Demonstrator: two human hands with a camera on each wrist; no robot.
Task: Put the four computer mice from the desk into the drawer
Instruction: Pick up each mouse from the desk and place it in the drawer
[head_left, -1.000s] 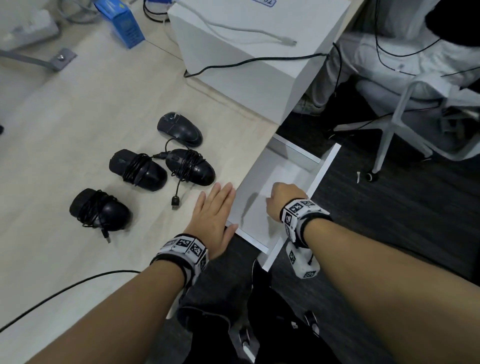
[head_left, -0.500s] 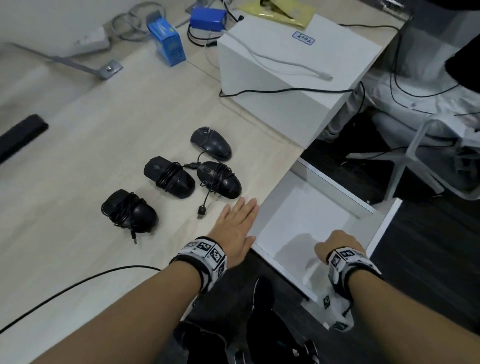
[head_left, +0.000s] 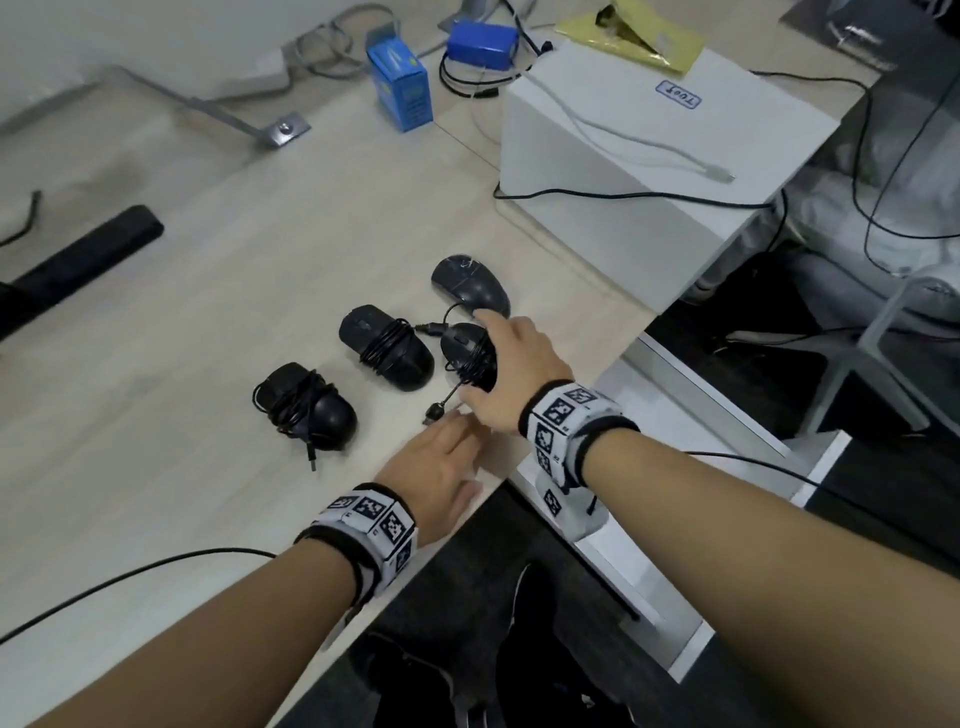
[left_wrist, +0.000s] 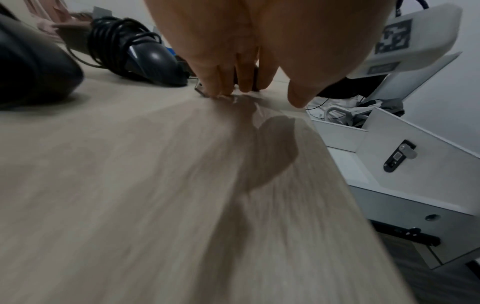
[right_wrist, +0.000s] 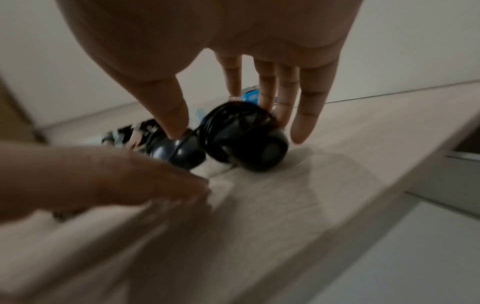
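Four black mice lie on the pale wooden desk (head_left: 156, 415). The far one (head_left: 470, 286) has no cable wound on it. The other three are each wrapped in a cable: one in the middle (head_left: 387, 345), one at the left (head_left: 306, 402), and the nearest one (head_left: 462, 348) (right_wrist: 249, 144). My right hand (head_left: 493, 364) hovers over that nearest mouse, fingers straight and spread on either side of it, thumb tip at its cable. My left hand (head_left: 462, 457) lies flat near the desk edge, fingertips by the loose USB plug (head_left: 434, 413) (left_wrist: 200, 88). The white drawer (head_left: 717, 400) (left_wrist: 389, 133) stands open at the right, below the desk edge.
A big white box (head_left: 649, 171) with cables stands behind the mice near the desk's right edge. Two blue boxes (head_left: 402, 88) sit at the back. A black bar (head_left: 83, 265) lies far left, and a thin black cable (head_left: 130, 577) crosses the near desk. A chair (head_left: 893, 322) stands beyond the drawer.
My right hand pulled the drawer further out, then left its front and swung left onto the desk over the nearest mouse. The left hand slid slightly forward toward the USB plug.
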